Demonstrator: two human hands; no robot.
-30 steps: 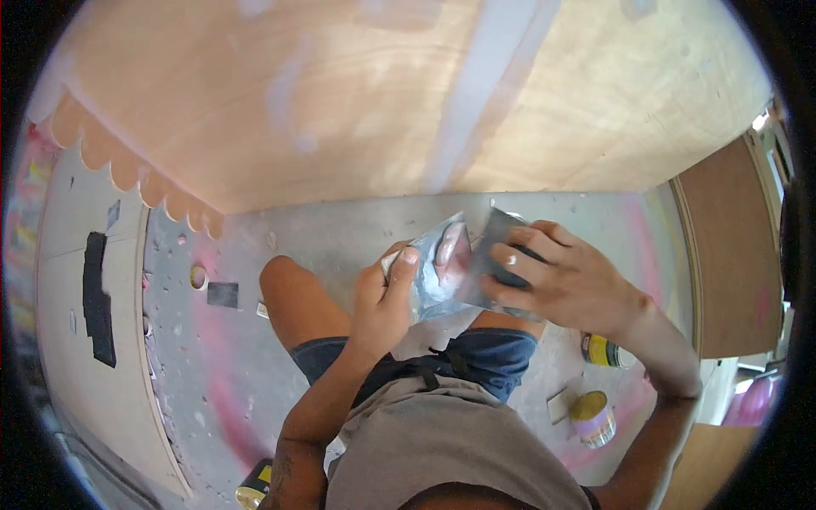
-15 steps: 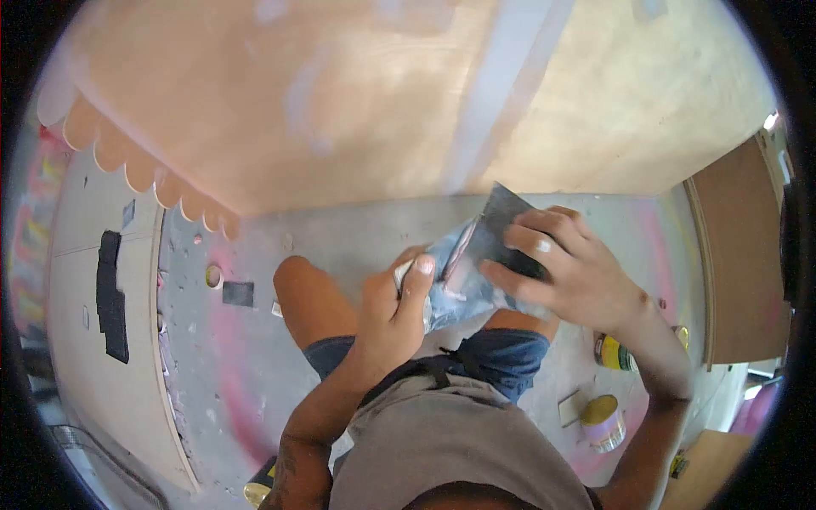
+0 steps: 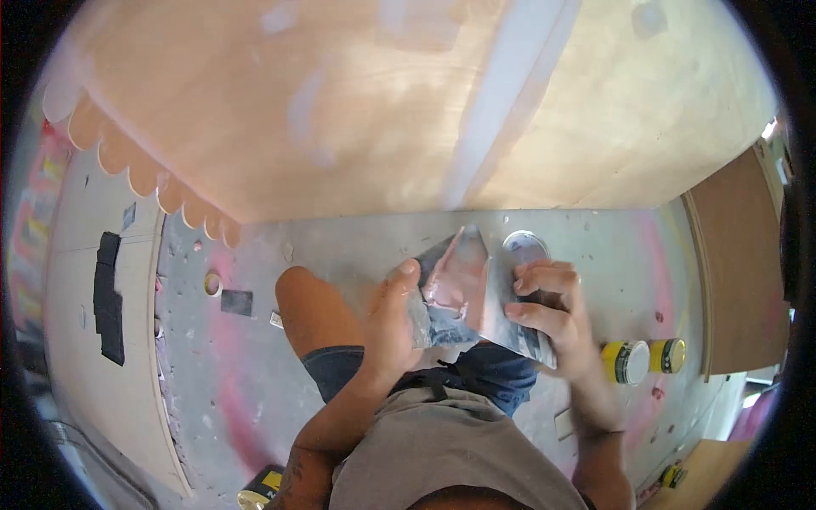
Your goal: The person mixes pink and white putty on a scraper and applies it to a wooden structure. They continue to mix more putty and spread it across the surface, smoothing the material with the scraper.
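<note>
My left hand (image 3: pixel 389 319) is closed around a grey, smeared putty board (image 3: pixel 440 330), held over my lap. A lump of pink putty (image 3: pixel 452 287) is spread across the board's face. In my right hand (image 3: pixel 554 310) is a thin, flat metal spreader (image 3: pixel 503 316), gripped between thumb and fingers. The spreader's edge meets the putty and slants across the board. Slight motion blur softens the right hand and wrist.
Ahead stands a wooden panel (image 3: pixel 340 144) with pale filler patches. A round tin (image 3: pixel 527 245) sits on the floor beyond my right hand. Yellow-labelled cans (image 3: pixel 627 363) stand at right. A dark sanding sheet (image 3: pixel 237 303) and tape roll (image 3: pixel 212 283) lie at left.
My right hand has come down toward my body, turning the spreader. The board has tilted so the pink putty shows more. The round tin beyond my hands has come into view.
</note>
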